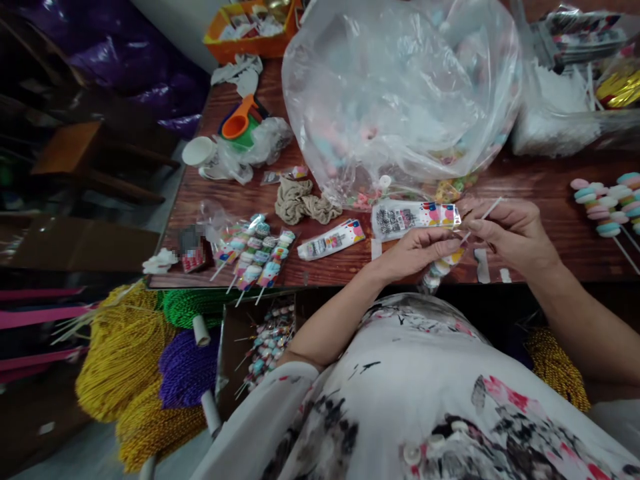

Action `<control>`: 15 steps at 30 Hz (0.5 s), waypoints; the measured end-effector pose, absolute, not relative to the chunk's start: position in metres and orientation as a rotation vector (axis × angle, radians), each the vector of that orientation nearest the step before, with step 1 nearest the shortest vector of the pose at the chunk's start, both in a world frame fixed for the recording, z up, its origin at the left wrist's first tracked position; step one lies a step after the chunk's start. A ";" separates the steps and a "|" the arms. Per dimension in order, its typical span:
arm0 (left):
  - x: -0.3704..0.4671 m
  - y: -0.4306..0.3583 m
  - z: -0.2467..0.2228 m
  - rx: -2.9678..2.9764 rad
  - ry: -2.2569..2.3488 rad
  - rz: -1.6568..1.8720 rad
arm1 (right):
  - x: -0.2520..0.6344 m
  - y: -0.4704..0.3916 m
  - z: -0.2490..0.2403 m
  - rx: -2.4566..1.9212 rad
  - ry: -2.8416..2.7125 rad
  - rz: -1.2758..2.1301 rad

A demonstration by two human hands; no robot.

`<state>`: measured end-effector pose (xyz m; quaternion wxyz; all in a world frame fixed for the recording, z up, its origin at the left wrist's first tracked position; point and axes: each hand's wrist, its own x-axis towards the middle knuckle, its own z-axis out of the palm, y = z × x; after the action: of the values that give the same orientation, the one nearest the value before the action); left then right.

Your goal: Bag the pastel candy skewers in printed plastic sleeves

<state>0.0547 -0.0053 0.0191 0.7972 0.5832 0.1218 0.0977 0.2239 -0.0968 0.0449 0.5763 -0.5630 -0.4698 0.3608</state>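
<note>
A candy skewer in a clear printed bag [440, 268] hangs below my hands, its white stick [489, 212] pointing up and to the right. My left hand [417, 252] is closed around the neck of the bag, thumb on top. On the stick side, my right hand [513, 230] pinches at the bag's gathered opening; its fingertips partly hide what they grip. Just behind the hands lies a stack of flat printed bags [407, 219]. A smaller printed bag pile [333, 240] is to its left.
A big clear plastic bag [400, 87] of pastel candy fills the table's back. Wrapped skewers [260, 253] lie at the left edge, unwrapped skewers [600, 207] at the right. Below the table stand a box of skewers [270, 340] and yellow cord bundles [120, 353].
</note>
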 end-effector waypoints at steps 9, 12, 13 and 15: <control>0.065 -0.012 0.024 1.013 0.486 0.524 | 0.210 -0.080 0.053 -1.268 -0.917 0.731; 0.065 -0.014 0.024 1.000 0.507 0.613 | 0.203 -0.079 0.052 -1.255 -0.981 0.733; 0.064 -0.014 0.024 1.004 0.517 0.629 | 0.202 -0.079 0.052 -1.257 -1.007 0.721; 0.064 -0.013 0.023 1.002 0.548 0.661 | 0.199 -0.078 0.052 -1.259 -1.050 0.697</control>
<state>0.0639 -0.0126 0.0229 0.7901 0.4652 0.2547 0.3072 0.1987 -0.0775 0.0520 0.6288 -0.5496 -0.4582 0.3043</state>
